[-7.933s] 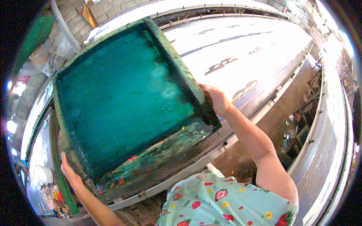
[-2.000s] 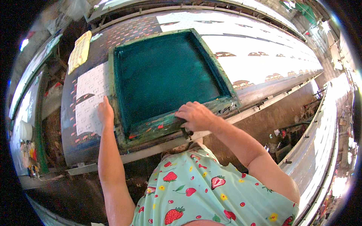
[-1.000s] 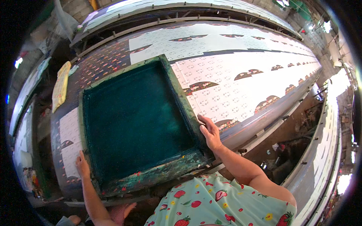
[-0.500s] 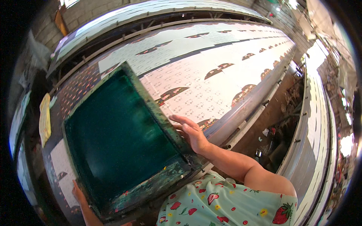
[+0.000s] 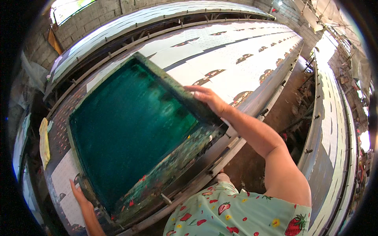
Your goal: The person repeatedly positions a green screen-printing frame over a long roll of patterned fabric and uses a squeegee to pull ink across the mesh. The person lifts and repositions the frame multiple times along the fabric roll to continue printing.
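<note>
A large screen printing frame (image 5: 169, 157) with dark green mesh and a paint-stained wooden border lies tilted in front of me, above the long printing table. My right hand (image 5: 210, 100) grips its right side, fingers over the outer edge of the border. On the opposite side, my left hand (image 5: 83, 200) holds the lower left edge, fingers stretched up along it and partly hidden. Under and beyond the frame, white printed sheets (image 5: 232, 74) with dark, flowered half-round shapes cover the table.
A metal rail (image 5: 252, 129) with pegs runs along the table's near edge. Left of the frame lies a yellow cloth (image 5: 44, 143). Another long table (image 5: 330, 129) stands to the right across a littered dirt aisle (image 5: 252, 161); a further one (image 5: 157, 13) stands along the block wall.
The frame's right side has shifted up and to the right with my right hand, showing more of the near rail. My left hand stays at the left edge. The view has shifted slightly.
</note>
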The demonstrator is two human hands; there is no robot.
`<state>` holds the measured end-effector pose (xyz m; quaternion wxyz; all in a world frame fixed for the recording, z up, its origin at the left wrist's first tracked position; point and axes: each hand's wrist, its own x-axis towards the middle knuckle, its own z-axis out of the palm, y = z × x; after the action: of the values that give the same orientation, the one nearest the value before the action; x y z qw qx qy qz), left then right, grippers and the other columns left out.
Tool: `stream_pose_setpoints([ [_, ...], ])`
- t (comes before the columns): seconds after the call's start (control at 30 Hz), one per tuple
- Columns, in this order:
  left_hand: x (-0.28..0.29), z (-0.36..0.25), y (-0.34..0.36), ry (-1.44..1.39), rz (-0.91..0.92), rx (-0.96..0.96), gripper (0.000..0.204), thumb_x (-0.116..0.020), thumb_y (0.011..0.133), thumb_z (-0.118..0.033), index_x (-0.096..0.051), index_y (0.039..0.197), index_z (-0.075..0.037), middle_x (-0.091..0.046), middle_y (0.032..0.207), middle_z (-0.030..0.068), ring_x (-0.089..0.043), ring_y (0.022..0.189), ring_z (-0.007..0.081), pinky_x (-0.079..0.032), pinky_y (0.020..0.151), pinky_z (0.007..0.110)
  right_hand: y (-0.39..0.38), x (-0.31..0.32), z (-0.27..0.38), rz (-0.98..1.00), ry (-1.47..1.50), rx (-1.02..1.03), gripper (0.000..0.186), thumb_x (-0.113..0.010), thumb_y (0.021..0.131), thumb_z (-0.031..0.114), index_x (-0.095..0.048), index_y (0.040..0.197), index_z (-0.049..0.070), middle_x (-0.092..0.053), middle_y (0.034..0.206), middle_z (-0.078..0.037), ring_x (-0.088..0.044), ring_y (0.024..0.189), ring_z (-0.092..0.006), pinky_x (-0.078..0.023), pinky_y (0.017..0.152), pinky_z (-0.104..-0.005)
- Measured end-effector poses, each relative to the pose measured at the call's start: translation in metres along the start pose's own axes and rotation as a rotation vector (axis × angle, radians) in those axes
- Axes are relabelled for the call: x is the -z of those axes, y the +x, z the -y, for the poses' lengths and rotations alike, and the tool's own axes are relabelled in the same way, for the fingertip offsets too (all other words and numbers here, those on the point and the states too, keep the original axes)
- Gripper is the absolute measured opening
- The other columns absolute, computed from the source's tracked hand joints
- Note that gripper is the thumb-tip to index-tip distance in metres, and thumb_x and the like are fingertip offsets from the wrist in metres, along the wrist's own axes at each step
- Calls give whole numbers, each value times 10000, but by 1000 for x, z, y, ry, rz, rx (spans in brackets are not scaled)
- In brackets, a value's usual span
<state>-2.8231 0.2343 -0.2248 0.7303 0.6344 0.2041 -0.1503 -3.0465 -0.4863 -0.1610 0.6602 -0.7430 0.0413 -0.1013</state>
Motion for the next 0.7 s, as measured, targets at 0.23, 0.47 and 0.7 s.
stream_pose_setpoints([
  [0.23, -248, 54, -55, 109, -141, -157, 957, -587, 1043, -782, -622, 1534, 38, -720, 1439, 175, -681, 1314, 315, -507, 1164, 447, -2, 211, -48, -11, 165, -140, 587, -599, 1129, 431, -617, 1569, 43, -636, 1503, -160, -610, 1332, -251, -473, 1175, -429],
  [0.47, -418, 134, -104, 43, -142, -178, 825, -611, 1081, -692, -623, 1538, -5, -706, 1435, 162, -694, 1277, 287, -539, 1124, 425, -35, 389, -99, -104, 311, -225, 635, -622, 1109, 447, -587, 1594, 39, -610, 1555, -143, -601, 1400, -260, -483, 1195, -441],
  [0.7, -518, 195, -150, -18, -72, -50, 937, -565, 1111, -669, -462, 1658, 84, -561, 1636, 225, -560, 1494, 324, -403, 1269, 443, -69, 501, -115, -171, 329, -238, 666, -589, 1075, 491, -622, 1575, 53, -666, 1508, -149, -658, 1315, -267, -547, 1105, -433],
])
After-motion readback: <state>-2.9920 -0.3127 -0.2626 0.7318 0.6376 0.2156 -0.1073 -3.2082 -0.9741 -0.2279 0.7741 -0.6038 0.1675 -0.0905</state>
